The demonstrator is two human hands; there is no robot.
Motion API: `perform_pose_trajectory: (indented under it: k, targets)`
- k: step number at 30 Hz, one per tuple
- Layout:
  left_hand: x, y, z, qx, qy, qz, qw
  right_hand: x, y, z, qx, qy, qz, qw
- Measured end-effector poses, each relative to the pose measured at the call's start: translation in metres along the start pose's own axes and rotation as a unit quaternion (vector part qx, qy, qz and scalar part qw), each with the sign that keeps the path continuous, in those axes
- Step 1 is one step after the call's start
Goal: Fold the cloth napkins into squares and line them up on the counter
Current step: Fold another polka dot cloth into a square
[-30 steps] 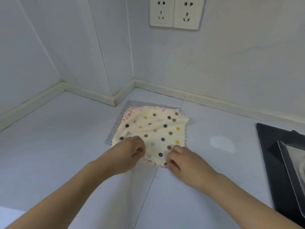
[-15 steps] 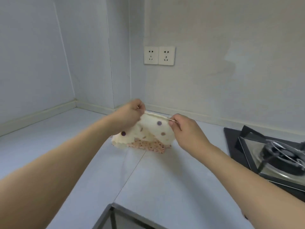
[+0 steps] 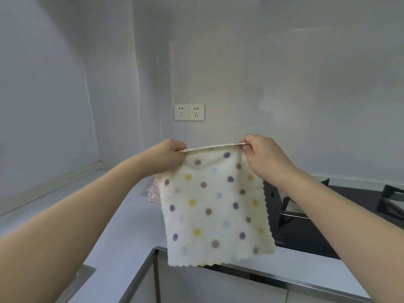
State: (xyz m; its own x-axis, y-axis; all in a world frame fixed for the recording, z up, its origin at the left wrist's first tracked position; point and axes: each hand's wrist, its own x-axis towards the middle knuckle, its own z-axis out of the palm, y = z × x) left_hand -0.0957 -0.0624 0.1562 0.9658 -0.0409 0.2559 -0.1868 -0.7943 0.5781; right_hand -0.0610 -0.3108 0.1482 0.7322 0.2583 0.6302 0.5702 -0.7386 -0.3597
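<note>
Grey counter (image 3: 122, 217) running along the left wall and turning right at the far corner, with a black hob (image 3: 310, 226) set into it at the right and a double wall socket (image 3: 189, 112) above. Held up in the air over the counter's near edge hangs a cream polka-dot napkin (image 3: 215, 206), flat and unfolded, its scalloped lower hem free. The left hand (image 3: 169, 156) is pinched closed on the top left corner and the right hand (image 3: 263, 153) on the top right corner — the upper edge drawn taut between them. Behind the napkin's left side, a pink-patterned cloth (image 3: 153, 191) lies on the counter, mostly hidden. The step in hand appears to be opening out one napkin before folding; the next move probably calls for laying it flat on the counter — or bringing corner to corner — with edges matched.
</note>
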Motion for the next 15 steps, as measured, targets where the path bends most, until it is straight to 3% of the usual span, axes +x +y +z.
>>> perform_pose_trajectory:
  k: [6, 15]
  targets:
    - [0.049, -0.062, 0.047, 0.042, -0.047, -0.029, 0.998, 0.006, 0.058, 0.068, -0.03, -0.052, 0.04, 0.997]
    - [0.092, -0.146, 0.122, 0.041, -0.031, -0.025, 0.998, 0.01, 0.118, 0.163, -0.03, -0.143, 0.054, 0.988]
